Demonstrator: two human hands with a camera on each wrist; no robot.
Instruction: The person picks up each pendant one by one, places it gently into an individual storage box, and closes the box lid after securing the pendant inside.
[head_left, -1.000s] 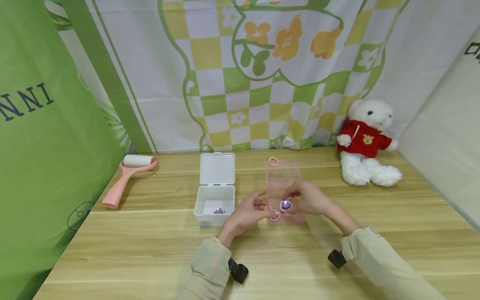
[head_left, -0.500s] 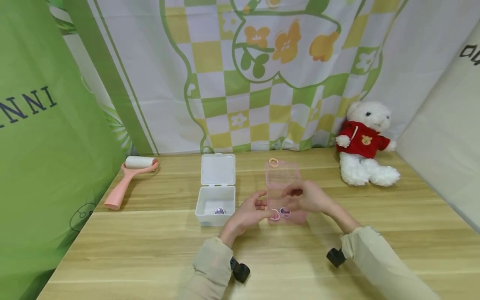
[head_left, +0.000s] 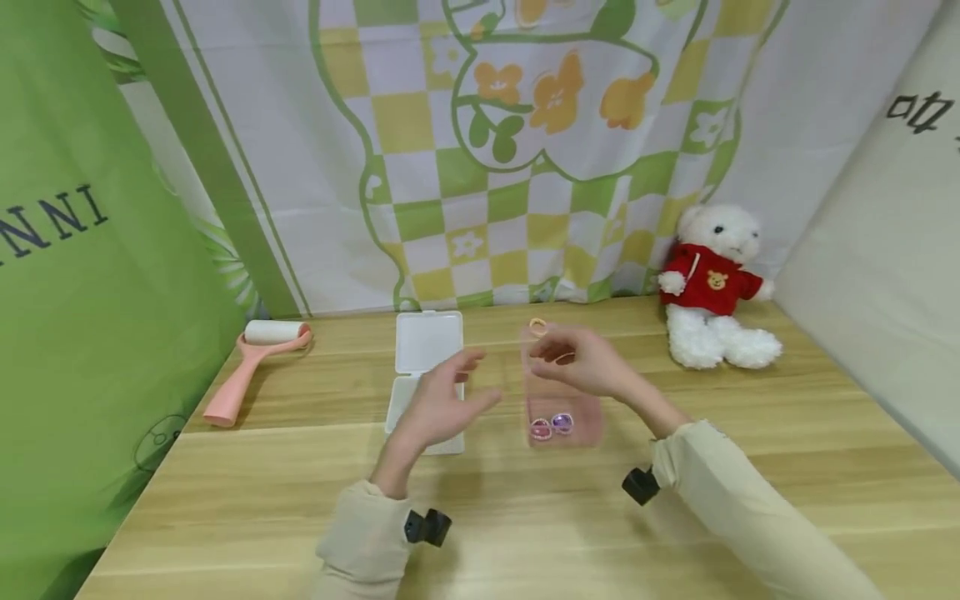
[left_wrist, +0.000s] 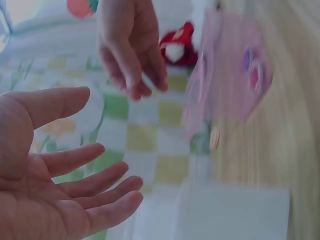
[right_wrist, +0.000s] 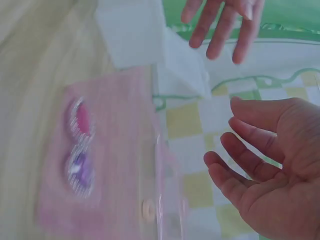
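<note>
My left hand (head_left: pixel 442 404) hovers over the white box (head_left: pixel 429 342), fingers spread, holding nothing; it hides much of the box's inside. My right hand (head_left: pixel 581 358) is raised above the back of the clear pink box (head_left: pixel 587 429), its fingers loosely bent and nothing between them. Inside the pink box, near its front, a pink gem (head_left: pixel 541 429) and a purple gem (head_left: pixel 562 423) lie side by side. Both have sparkling rims, plain in the right wrist view on the purple gem (right_wrist: pixel 81 172) and the pink gem (right_wrist: pixel 81 120). Both boxes have their lids up.
A small orange ring (head_left: pixel 537 327) is at the back edge of the pink box. To the left lies a pink-handled lint roller (head_left: pixel 258 362). A white teddy bear in a red hoodie (head_left: pixel 712 283) sits at the back right, against the patterned curtain (head_left: pixel 480 208).
My right hand has let go of the purple gem inside the pink box and risen. My left hand has left the pink box and moved left over the white box.
</note>
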